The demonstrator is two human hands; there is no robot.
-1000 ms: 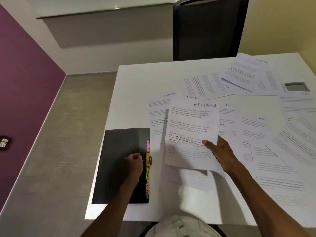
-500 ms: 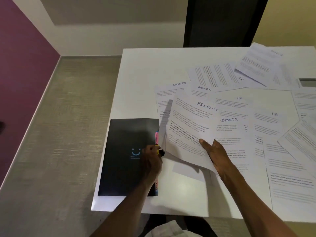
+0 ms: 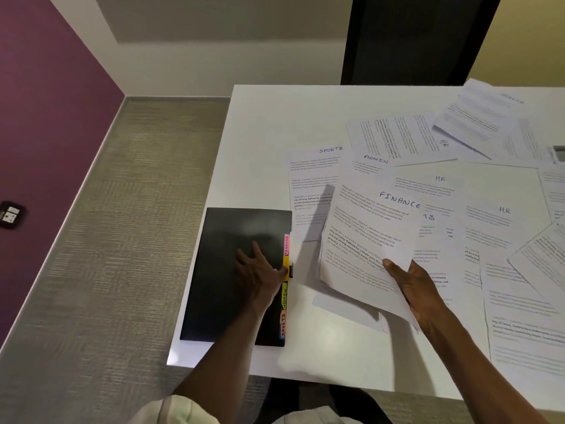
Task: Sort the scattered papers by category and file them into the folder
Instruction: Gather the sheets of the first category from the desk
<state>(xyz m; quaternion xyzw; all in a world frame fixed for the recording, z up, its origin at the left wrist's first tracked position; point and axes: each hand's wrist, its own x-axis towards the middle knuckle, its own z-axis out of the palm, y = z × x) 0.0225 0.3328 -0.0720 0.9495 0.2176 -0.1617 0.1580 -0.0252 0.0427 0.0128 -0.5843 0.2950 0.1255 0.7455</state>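
The closed black folder (image 3: 226, 270) lies at the table's front left corner. Coloured tabs (image 3: 285, 270) marked FINANCE, ADMIN and SPORTS run down its right edge. My left hand (image 3: 260, 272) rests on the cover with its fingers stretched out flat and the thumb by the yellow tab. My right hand (image 3: 419, 289) pinches the lower right corner of the FINANCE sheet (image 3: 363, 240), thumb on top. The sheet is lifted off the table just right of the folder and throws a shadow.
Several printed sheets cover the white table (image 3: 275, 123): SPORTS (image 3: 315, 175), ADMIN (image 3: 371, 163), two HR sheets (image 3: 437, 185) (image 3: 501, 221) and more to the right. A dark chair (image 3: 419, 38) stands behind the table. Carpet floor lies to the left.
My left hand went from curled at the folder's tabs to lying flat on the cover. The FINANCE sheet stays in my right hand, beside the folder.
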